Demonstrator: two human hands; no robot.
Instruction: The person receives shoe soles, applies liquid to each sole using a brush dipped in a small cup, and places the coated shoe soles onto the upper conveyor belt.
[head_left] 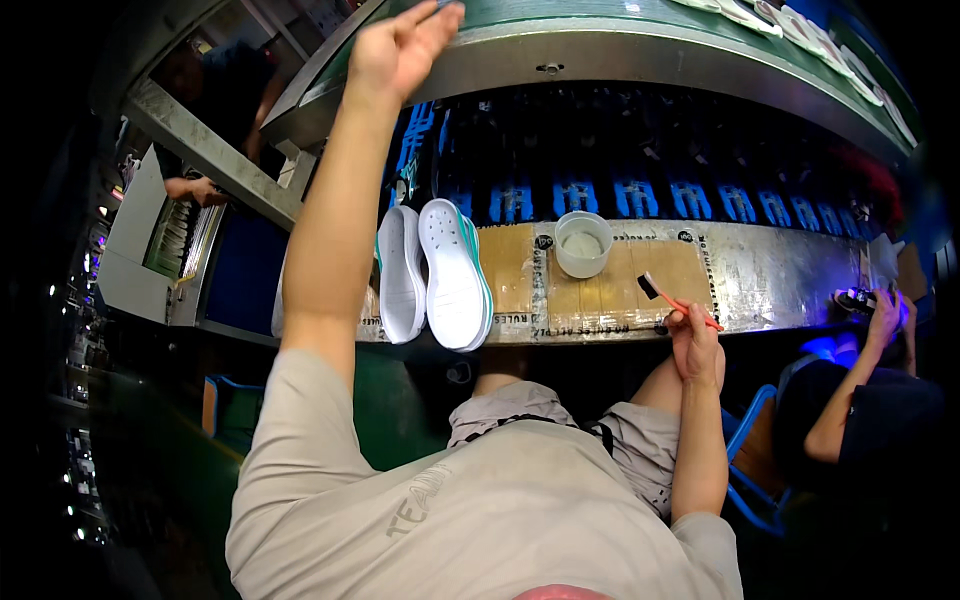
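Note:
My left hand (402,52) is stretched far out over the edge of the green conveyor belt (520,10), fingers extended and palm partly showing. A small bluish thing shows at its fingertips, cut off by the frame, and I cannot tell whether the hand touches it. My right hand (692,340) grips a small toothbrush-like brush (655,286) with a red handle and dark bristles, its head pointing up and left. White shoe soles (455,275) with teal edges lie side by side on the bench at the left. A translucent cup (583,245) holding whitish liquid stands on the cardboard.
Taped cardboard (600,290) covers part of the metal bench (780,285). Blue racks (575,197) line the dark space under the conveyor. White shoe parts (820,50) lie on the belt at the right. Co-workers' hands (880,315) are at the right and far left, near a blue-framed chair (750,450).

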